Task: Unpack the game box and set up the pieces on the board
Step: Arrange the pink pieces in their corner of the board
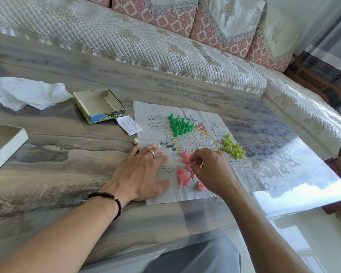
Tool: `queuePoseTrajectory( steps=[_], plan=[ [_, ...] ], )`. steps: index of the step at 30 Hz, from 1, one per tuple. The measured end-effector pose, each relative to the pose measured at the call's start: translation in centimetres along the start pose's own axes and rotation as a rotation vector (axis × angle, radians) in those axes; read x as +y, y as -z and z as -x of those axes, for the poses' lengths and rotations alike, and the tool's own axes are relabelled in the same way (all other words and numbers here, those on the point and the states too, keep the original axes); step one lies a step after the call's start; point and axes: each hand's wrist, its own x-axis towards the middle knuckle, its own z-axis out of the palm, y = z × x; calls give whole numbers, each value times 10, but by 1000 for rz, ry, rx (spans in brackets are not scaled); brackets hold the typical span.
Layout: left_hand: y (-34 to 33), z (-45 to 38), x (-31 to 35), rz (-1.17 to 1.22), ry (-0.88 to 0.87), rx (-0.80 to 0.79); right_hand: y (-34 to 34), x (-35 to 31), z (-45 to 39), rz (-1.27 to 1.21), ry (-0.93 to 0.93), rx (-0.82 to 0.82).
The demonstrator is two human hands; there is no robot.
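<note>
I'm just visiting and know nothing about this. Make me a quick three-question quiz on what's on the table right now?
1. True or false: the green pieces stand upright in a cluster on the paper board.
2. Which hand pinches a pink piece: left or right?
3. Multiple choice: where do the yellow-green pieces lie? A) inside the open box B) in a loose heap at the board's right side C) under the tissue

Key
1. True.
2. The right hand pinches a pink piece; the left hand lies flat on the board's edge.
3. B. The open box looks empty.
</note>
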Motion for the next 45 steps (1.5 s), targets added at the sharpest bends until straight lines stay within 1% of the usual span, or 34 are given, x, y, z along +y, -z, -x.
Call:
queuePoseTrajectory(
  steps=[6,12,21,24,29,38,45],
  plan=[
    [0,0,0,-4,-2,-4,5,6,10,-110,-35,84],
    [-1,-1,-1,-11,-14,5,11,0,27,-196,-7,-34],
    [-2,-1,-2,-9,-6,-1,11,2,30,-143,14,-90],
    [-2,-2,-1,-11,-5,-1,16,11,28,-120,-35,-66],
    [-1,-1,-1,-6,-2,1,20,19,24,-109,-92,40],
    [0,-1,0,0,1,3,11,12,16,-38,-48,71],
    [-1,-1,0,-1,1,2,4,11,12,-38,-49,68]
  ],
)
